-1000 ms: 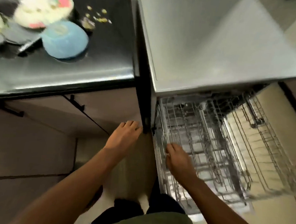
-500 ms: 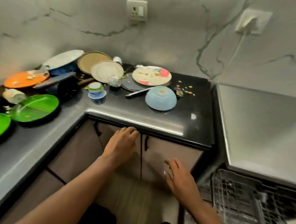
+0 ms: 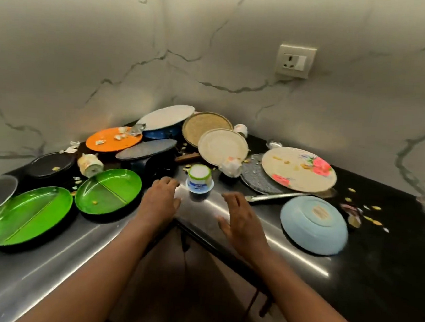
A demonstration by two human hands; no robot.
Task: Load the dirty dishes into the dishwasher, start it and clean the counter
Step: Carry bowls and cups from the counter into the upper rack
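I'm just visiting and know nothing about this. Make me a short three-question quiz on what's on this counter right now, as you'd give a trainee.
1. True or false: the light blue bowl lies upside down on the counter.
2. Multiple choice: which thing stands nearest between the left hand and the right hand?
A. the small tub with a green rim
B. the orange plate
C. the floral plate
3. Fill in: the two divided plates at the left are coloured ____.

Key
1. True: its base faces up.
2. A. Neither hand holds anything; both are open.
3. Green.
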